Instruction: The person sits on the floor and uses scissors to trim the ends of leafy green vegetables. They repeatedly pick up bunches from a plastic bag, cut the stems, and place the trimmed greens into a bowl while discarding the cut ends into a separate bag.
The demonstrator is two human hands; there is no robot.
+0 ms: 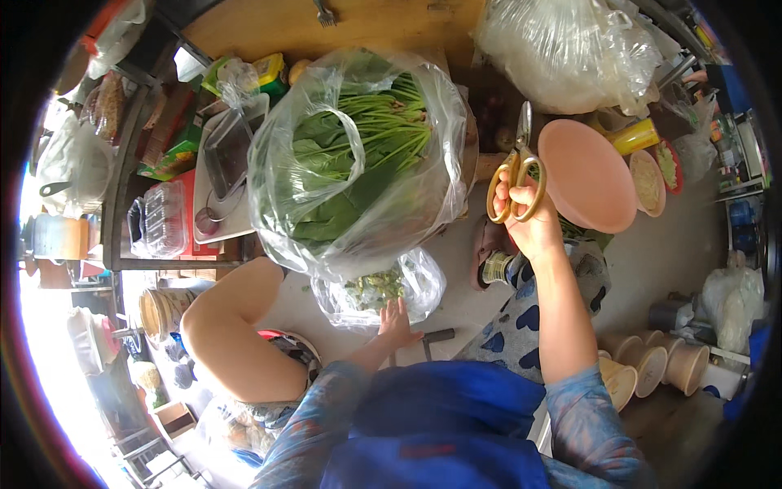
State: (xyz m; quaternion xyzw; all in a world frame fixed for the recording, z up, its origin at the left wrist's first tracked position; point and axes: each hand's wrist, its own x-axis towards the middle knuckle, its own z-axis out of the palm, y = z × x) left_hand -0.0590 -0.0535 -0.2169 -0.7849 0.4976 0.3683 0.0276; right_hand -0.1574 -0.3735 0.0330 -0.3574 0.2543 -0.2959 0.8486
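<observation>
In my right hand [533, 220] is a pair of scissors [519, 168] with gold-coloured handles, its blades pointing away from me. My left hand [398, 327] is spread at the near edge of a small clear plastic bag [427, 284] of green trimmings [376, 287]; whether it touches the bag I cannot tell. Beyond that bag, a large clear plastic bag [449, 177] stands open around leafy greens [391, 128] with long stems. A pink plastic basin [586, 174] sits just right of the scissors, with some greens partly showing below it.
A metal shelf rack [125, 177] with a tray [241, 223] and boxes is at left. Stacked round tubs [650, 370] stand at lower right. A bulging plastic bag [568, 55] lies at the top right, and a fork [325, 13] on the wooden surface [379, 27].
</observation>
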